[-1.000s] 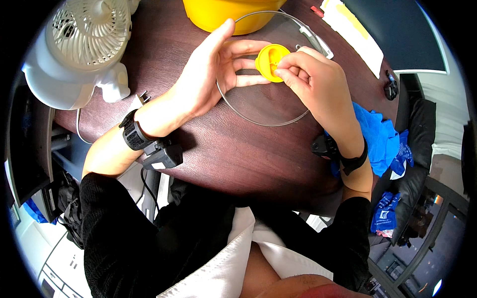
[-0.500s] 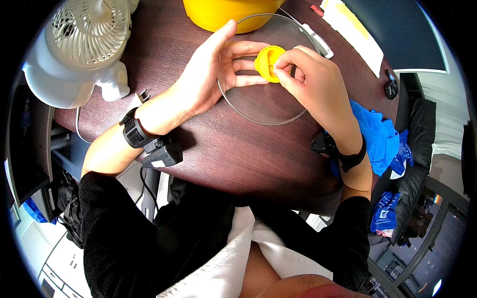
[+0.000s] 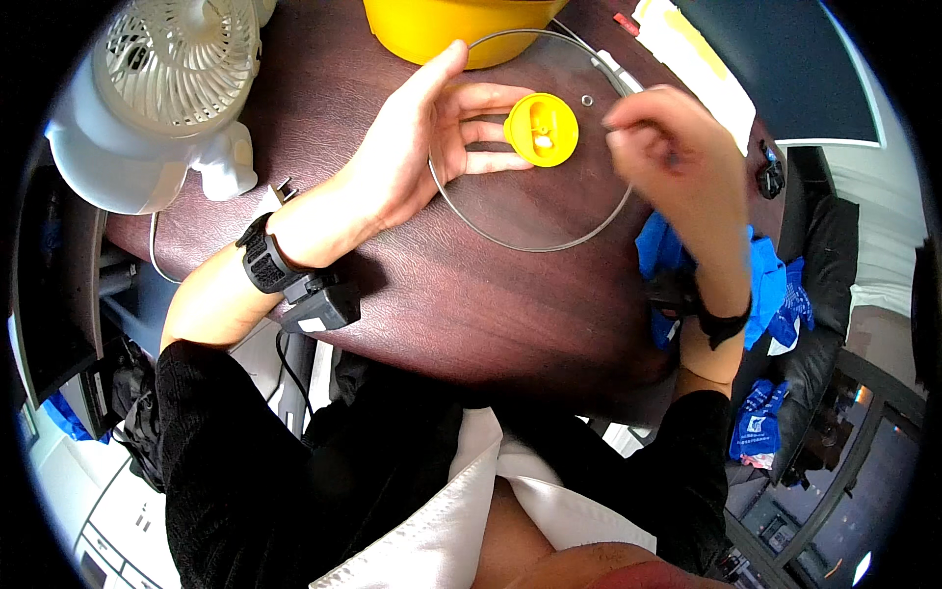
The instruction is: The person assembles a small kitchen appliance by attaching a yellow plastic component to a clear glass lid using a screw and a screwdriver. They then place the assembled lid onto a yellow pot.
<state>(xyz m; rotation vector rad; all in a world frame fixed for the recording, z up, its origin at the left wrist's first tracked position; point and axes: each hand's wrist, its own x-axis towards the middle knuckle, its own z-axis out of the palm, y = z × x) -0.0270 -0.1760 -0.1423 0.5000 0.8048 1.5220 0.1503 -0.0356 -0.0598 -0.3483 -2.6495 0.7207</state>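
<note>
My left hand (image 3: 432,128) has its palm turned up and its thumb raised. Its fingers reach in at the edge of a round glass pot lid (image 3: 530,211) with a metal rim, and their tips go out of sight behind the lid's yellow knob (image 3: 562,120). A small pale piece (image 3: 543,142) shows in the knob's hollow. Right of the knob is a small shiny ring (image 3: 587,100), on the glass or seen through it. My right hand (image 3: 672,147) is apart from the knob, fingers curled and smeared by motion; whether it holds anything is hidden.
A yellow pot (image 3: 461,39) stands beyond the lid on the brown table (image 3: 432,304). A white fan (image 3: 162,128) is at the far left. Blue cloth (image 3: 760,285) hangs by the right edge. Papers (image 3: 711,74) and a dark screen (image 3: 785,59) lie far right.
My right hand has left the knob and moved right, uncovering the knob's hollow and the small ring. The left hand has hardly moved.
</note>
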